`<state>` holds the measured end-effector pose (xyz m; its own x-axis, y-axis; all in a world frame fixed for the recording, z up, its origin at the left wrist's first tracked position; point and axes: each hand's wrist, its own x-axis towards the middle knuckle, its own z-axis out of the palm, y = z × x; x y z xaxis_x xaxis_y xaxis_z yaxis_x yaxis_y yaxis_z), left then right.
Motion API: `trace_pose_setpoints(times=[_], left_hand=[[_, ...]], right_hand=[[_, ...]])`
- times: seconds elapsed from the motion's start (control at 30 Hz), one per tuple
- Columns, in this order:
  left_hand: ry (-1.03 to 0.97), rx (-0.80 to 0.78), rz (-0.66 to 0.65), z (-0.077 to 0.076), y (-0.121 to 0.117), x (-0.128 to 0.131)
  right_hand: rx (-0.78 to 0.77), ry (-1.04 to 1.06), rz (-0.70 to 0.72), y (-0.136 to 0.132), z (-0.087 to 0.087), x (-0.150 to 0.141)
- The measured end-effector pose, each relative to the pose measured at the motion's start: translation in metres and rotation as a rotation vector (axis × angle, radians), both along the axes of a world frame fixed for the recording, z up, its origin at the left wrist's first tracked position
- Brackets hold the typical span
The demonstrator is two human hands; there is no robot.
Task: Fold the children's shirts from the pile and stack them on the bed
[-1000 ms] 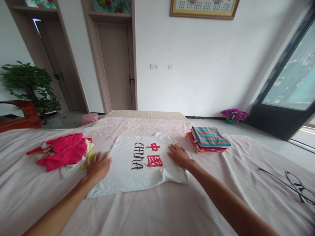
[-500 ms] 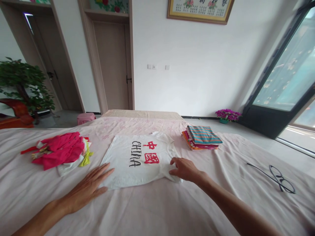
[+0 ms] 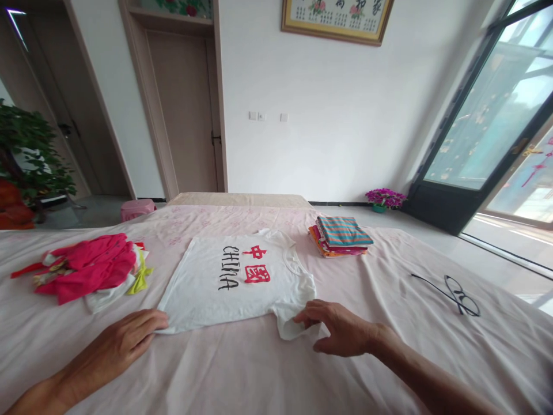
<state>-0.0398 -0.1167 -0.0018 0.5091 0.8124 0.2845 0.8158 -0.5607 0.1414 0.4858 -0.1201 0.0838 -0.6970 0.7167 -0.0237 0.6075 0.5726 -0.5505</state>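
A white T-shirt (image 3: 235,279) printed with "CHINA" in black and red characters lies flat on the pink bedsheet (image 3: 259,369). My left hand (image 3: 121,344) rests at the shirt's near left corner, fingers curled onto the hem. My right hand (image 3: 339,328) pinches the near right sleeve, which is pulled out toward me. Both forearms reach in from the bottom of the view.
A heap of pink, white and yellow clothes (image 3: 86,271) lies to the left. A folded stack topped with striped cloth (image 3: 339,235) sits to the right. Eyeglasses (image 3: 460,288) lie far right. Beyond are doors, a plant (image 3: 26,155) and a glass door (image 3: 488,132).
Both hands slid from the shirt's sides back to its near edge. The left went from flat to curled at the hem corner, and the right took hold of the sleeve and drew it outward.
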Motion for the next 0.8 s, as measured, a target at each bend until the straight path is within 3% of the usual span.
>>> trace_pose_setpoints(times=[0.17, 0.33, 0.43, 0.63, 0.8], left_hand=[[-0.015, 0.026, -0.001, 0.0, -0.002, -0.002], [-0.031, 0.086, -0.001, -0.003, -0.003, -0.002], [-0.049, 0.112, -0.004, -0.004, -0.001, -0.002], [-0.073, 0.058, 0.031, -0.006, 0.0, -0.006], [-0.123, 0.034, 0.073, -0.01, 0.0, -0.008]], right_hand=[[0.052, 0.15, -0.128, 0.017, -0.004, 0.02], [0.205, -0.235, -0.275, 0.031, -0.007, 0.038], [0.258, -0.291, -0.368, 0.026, -0.002, 0.039], [0.131, -0.178, -0.19, 0.0, 0.001, 0.018], [0.237, -0.058, -0.115, -0.009, -0.012, 0.007]])
